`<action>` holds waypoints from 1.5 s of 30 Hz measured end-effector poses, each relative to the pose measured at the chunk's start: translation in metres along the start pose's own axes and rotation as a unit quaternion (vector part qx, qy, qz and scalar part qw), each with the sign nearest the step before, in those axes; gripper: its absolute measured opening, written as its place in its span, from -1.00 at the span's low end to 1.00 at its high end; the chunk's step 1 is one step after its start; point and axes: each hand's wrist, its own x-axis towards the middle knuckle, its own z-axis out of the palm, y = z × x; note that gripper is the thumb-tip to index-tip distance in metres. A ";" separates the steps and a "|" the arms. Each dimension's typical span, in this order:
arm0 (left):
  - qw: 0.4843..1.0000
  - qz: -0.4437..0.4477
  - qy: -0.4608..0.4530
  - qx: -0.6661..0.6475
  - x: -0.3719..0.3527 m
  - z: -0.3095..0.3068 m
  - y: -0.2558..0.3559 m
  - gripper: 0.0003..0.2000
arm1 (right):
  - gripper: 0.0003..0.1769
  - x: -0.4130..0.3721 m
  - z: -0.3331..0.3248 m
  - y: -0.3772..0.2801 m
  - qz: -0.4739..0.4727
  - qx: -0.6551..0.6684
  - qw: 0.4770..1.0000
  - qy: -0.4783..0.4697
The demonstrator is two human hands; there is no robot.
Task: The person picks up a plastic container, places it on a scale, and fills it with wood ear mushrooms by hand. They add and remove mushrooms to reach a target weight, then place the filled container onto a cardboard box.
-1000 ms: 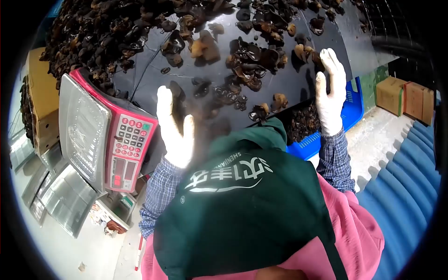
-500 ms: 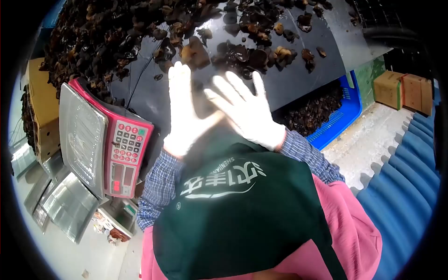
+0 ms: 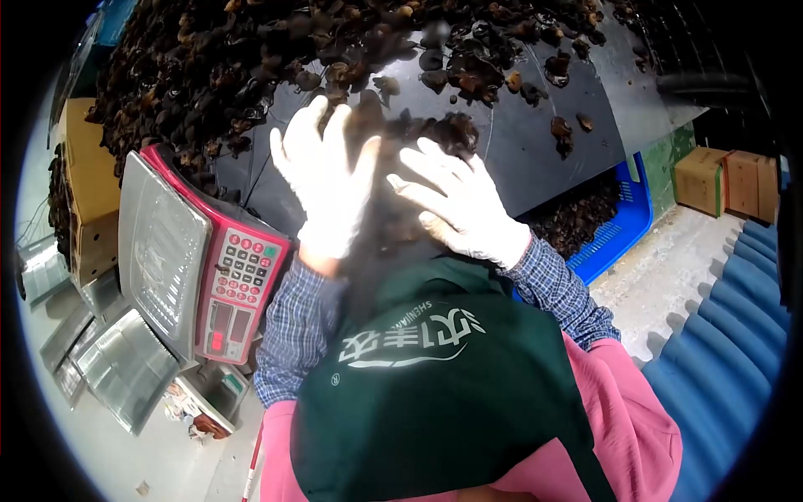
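Both hands wear thin white gloves. My left hand point(image 3: 326, 180) is over the dark tabletop point(image 3: 535, 142) beside the scale, thumb and fingers apart. My right hand point(image 3: 464, 201) is open too, its fingers pointing up and left, with the tips right at a small clump of wood ear mushrooms point(image 3: 452, 132). In the gap between the hands, brown-black pieces are smeared by motion. Beyond the fingertips spreads a large heap of wood ear mushrooms point(image 3: 201, 84), dark and glossy.
A pink-and-white digital scale point(image 3: 238, 284) with a plastic-covered pan stands at left. A blue crate point(image 3: 640, 209) of dark pieces sits below the table's right edge. Cardboard boxes point(image 3: 701, 180) and blue corrugated sheeting point(image 3: 719, 335) are at right. A yellow carton point(image 3: 90, 188) stands far left.
My hands have moved apart, and blurred mushroom pieces now show between them. The loose pieces beyond my fingertips have shifted. The whole view has moved slightly.
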 end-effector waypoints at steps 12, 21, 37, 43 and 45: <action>0.990 0.030 -0.031 -0.136 0.011 -0.002 -0.005 -0.65 | -0.68 -0.037 -0.031 0.028 0.104 -0.006 0.955 0.276; 0.969 -0.012 -0.068 -0.238 0.026 -0.002 -0.004 -0.80 | -0.58 -0.035 -0.049 0.058 0.178 -0.002 0.920 0.349; 0.937 -0.135 -0.122 -0.297 -0.040 -0.040 -0.020 -0.79 | -0.66 0.024 -0.027 0.071 0.084 0.003 0.932 0.351; 0.902 -0.148 -0.161 -0.373 -0.036 -0.043 -0.022 -0.76 | -0.80 0.043 -0.028 0.092 0.084 -0.128 0.942 0.299; 0.929 -0.137 -0.151 -0.309 -0.037 -0.048 -0.020 -0.71 | -0.81 0.039 -0.035 0.083 0.100 -0.058 0.954 0.277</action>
